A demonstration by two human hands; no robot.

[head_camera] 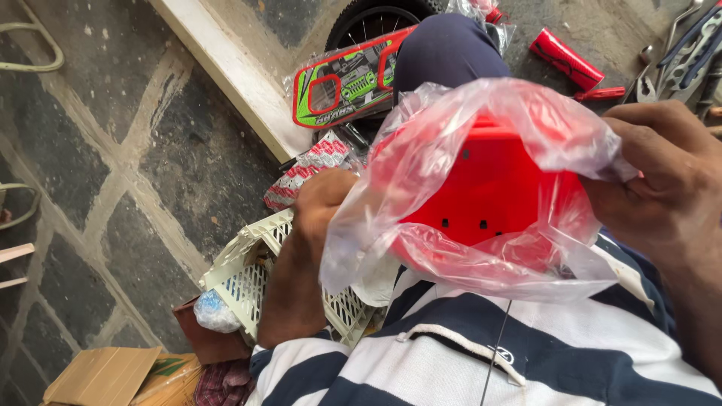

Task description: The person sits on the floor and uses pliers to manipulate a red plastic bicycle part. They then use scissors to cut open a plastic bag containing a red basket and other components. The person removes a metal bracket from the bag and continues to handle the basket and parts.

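Head view: clear plastic bag (481, 225) (in both hands) holds red plastic part (489, 195).

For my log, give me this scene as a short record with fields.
left hand: grips the clear bag's edge
right hand: pinches the bag's other side
bag: clear plastic, around a red plastic part
below: white basket
behind: wheel, green sticker sheet, tools
floor: stone slabs

Red plastic part (489, 188) in clear bag (421, 225); white lattice basket (252, 278); navy-and-white striped shirt (481, 353).
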